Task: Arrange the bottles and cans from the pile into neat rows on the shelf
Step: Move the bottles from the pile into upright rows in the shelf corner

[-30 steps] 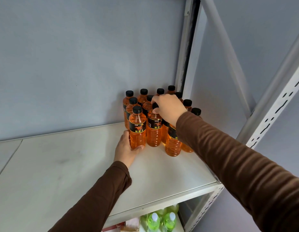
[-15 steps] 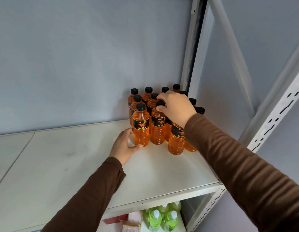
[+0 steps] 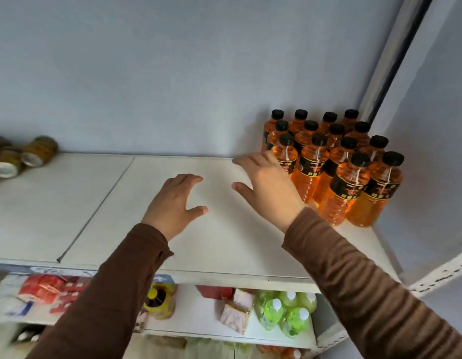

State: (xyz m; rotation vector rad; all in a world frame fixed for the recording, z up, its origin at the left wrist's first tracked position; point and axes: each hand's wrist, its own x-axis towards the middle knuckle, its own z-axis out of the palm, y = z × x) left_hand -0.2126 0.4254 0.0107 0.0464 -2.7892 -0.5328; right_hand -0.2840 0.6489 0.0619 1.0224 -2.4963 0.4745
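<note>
Over the bare middle of the shelf (image 3: 224,242) both hands hover empty, fingers spread and relaxed: the left hand (image 3: 172,203) and the right hand (image 3: 266,187) each hold nothing. At the right end, the orange bottles (image 3: 328,161) stand upright in tight rows against the wall, so that batch looks finished. Next comes the pile: the cans (image 3: 22,156) lie on their sides at the far left, blurred, possibly jars. Reaching them calls for a leftward stretch and a firm grip round one body. A moment ago the left hand cupped the front bottle's base and the right pinched a cap; both have let go and drawn back.
</note>
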